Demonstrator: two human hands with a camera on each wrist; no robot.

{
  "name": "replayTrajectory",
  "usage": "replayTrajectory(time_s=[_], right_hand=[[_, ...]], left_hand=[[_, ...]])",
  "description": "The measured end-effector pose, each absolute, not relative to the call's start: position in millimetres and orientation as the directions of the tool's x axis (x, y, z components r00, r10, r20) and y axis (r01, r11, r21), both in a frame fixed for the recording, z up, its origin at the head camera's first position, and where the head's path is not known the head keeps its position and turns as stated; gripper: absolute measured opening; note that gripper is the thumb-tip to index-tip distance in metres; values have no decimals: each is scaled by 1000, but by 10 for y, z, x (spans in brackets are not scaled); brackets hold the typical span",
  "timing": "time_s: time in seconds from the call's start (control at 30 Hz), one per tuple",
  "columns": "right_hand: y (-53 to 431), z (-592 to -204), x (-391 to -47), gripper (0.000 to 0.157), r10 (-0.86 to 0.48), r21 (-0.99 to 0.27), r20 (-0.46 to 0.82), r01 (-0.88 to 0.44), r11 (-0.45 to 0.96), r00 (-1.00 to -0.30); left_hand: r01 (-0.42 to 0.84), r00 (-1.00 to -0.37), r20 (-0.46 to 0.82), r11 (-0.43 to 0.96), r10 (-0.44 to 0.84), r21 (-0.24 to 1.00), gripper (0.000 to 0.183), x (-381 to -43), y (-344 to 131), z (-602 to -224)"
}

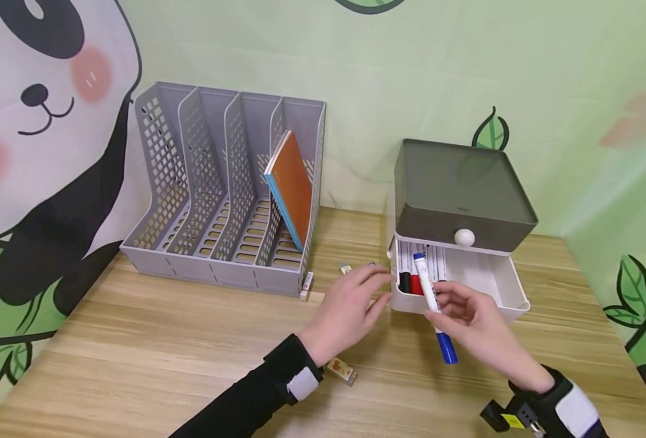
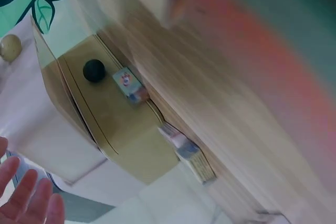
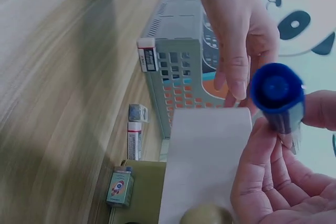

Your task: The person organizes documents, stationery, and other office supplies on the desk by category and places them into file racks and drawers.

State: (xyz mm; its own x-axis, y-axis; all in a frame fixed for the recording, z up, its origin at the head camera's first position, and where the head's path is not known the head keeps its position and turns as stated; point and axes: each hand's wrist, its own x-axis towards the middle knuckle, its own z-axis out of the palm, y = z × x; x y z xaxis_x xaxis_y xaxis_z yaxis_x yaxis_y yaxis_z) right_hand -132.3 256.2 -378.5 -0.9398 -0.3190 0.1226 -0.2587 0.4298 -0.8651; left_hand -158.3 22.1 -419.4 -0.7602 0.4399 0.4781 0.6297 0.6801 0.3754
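My right hand (image 1: 479, 322) pinches a white marker (image 1: 428, 285) with blue ends between thumb and fingers, slanted over the front of the drawer. In the right wrist view the marker's blue end (image 3: 275, 90) faces the camera. The white drawer (image 1: 479, 274) is pulled out of the box; several markers lie along its left side, with a black cap (image 1: 404, 282) and a red cap (image 1: 416, 285) showing. My left hand (image 1: 350, 310), fingers loosely extended and holding nothing, is beside the drawer's left front corner. Its fingers (image 2: 39, 203) are partly visible in the left wrist view.
A dark grey upper drawer unit (image 1: 465, 188) with a white knob sits above. At the left stands a grey file rack (image 1: 180, 263) with orange and blue notebooks (image 1: 294, 188) in its right slot. Small erasers (image 1: 306, 286) lie about, including a boxed eraser (image 1: 342, 370) by my left wrist.
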Motion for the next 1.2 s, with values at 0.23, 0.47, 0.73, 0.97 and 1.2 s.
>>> replayTrajectory(time_s=[0.23, 0.47, 0.73, 0.97, 1.2], right_hand=[[2695, -3720, -1360, 47, -265, -918, -26, -82, 389, -964], [2807, -3674, -1401, 48, -225, -927, -13, -73, 368, -974], [2957, -3570, -1513, 50, -197, -863, -76, -34, 503, -977], [3072, -3518, -1608, 51, -197, -807, -151, 6, 590, -969], [3156, -3492, -1688, 51, -184, -766, -172, 14, 642, -968]], left_hand=[[704, -685, 529, 644, 501, 301, 22, -1607, 375, -4199], [688, -700, 518, 661, 492, 301, 19, -1613, 405, -4206], [702, -680, 535, 656, 502, 277, 18, -1632, 412, -4199], [703, -681, 529, 655, 506, 277, 19, -1632, 402, -4179], [703, -684, 519, 654, 512, 281, 19, -1628, 405, -4166]])
